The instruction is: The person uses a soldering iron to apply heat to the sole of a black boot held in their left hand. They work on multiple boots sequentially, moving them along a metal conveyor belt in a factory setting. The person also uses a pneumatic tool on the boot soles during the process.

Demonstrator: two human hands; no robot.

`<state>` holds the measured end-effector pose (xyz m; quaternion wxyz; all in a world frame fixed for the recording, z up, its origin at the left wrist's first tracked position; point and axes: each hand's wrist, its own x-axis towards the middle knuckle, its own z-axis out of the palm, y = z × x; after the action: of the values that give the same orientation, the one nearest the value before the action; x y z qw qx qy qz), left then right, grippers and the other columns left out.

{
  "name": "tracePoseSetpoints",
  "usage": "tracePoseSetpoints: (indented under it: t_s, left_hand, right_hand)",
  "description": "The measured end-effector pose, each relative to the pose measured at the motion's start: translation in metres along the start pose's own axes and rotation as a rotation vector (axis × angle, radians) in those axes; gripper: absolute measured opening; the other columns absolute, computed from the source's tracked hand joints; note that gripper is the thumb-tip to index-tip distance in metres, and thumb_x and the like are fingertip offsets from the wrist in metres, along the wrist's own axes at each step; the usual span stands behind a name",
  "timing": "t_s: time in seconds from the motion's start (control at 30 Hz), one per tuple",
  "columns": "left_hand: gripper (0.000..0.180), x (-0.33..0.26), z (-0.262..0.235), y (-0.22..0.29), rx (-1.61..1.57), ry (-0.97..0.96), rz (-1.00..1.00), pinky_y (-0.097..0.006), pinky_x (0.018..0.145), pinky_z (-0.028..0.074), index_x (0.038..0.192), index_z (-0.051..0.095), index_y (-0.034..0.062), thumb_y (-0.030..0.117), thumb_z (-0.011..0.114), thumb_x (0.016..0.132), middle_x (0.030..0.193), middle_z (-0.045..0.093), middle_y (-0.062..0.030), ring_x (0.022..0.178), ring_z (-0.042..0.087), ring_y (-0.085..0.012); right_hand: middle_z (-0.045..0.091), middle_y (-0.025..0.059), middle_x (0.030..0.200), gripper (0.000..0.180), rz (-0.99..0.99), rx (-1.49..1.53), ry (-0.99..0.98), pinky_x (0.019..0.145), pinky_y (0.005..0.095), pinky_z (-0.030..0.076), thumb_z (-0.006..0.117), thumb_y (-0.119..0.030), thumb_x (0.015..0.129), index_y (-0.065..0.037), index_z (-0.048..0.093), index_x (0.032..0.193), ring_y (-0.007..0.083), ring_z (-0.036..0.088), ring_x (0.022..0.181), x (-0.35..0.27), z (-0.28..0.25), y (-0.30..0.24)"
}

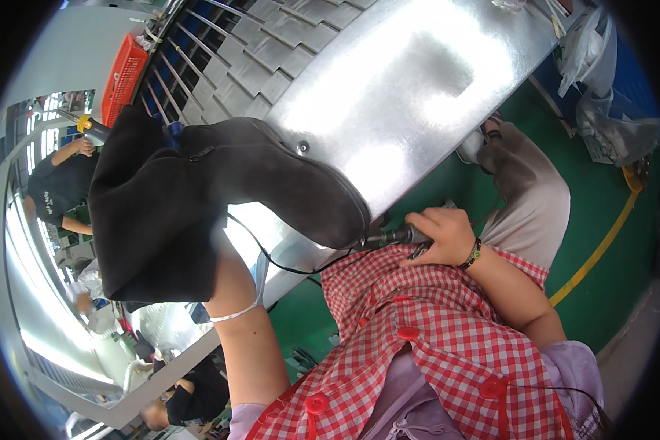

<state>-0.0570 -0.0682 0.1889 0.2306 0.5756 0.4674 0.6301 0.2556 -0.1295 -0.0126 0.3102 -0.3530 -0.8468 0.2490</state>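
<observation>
A tall black boot (271,176) with a suede-like surface lies slanted across the picture, its toe to the right and its wide shaft to the left. My left forearm (253,345) rises behind the shaft; the boot hides that hand and its fingers. My right hand (444,235) is closed round a slim grey-and-black handheld power tool (403,235). The tool's thin metal tip meets the sole edge at the boot's toe, though I cannot tell whether it touches. A thin black cable (286,269) curves below the boot toward the tool.
A shiny metal table (389,95) adjoins a conveyor of overlapping metal plates (264,51). Beyond stands a red plastic basket (125,77). Clear plastic bags (609,117) hang at upper right. Other people (59,183) are at the left. My trousered leg (532,191) is beside the table.
</observation>
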Motion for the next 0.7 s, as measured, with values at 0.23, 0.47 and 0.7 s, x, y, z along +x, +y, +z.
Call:
tracePoseSetpoints:
  t_s: [0.23,0.47,0.7]
  left_hand:
    - [0.049,0.000,-0.005,0.012,-0.015,0.025,0.025,-0.038,0.089,0.049,0.135,0.046,0.0018,0.017,0.063,0.092,0.124,0.058,-0.0123,0.107,0.059,-0.0262]
    - [0.050,-0.012,-0.008,0.032,0.005,0.074,0.047,-0.038,0.089,0.049,0.136,0.045,0.0017,0.017,0.063,0.092,0.125,0.058,-0.0124,0.107,0.059,-0.0264]
    - [0.050,-0.033,-0.018,0.049,0.033,0.117,0.067,-0.038,0.089,0.049,0.136,0.045,0.0015,0.017,0.063,0.092,0.125,0.058,-0.0126,0.107,0.059,-0.0265]
  right_hand:
    - [0.061,0.0069,0.081,0.074,0.076,0.132,0.034,0.062,0.0350,0.052,0.085,-0.061,0.057,-0.009,0.064,0.106,0.0254,0.063,0.067,0.002,-0.007,-0.006]
    - [0.067,0.0118,0.097,0.097,0.495,0.340,0.256,0.072,0.0316,0.053,0.093,-0.046,0.057,-0.002,0.048,0.130,0.0202,0.067,0.079,0.046,-0.073,0.002]
    - [0.068,0.0148,0.103,0.074,0.533,0.227,0.393,0.084,0.0353,0.052,0.076,-0.038,0.086,0.003,0.039,0.135,0.0249,0.067,0.092,0.121,-0.102,0.046]
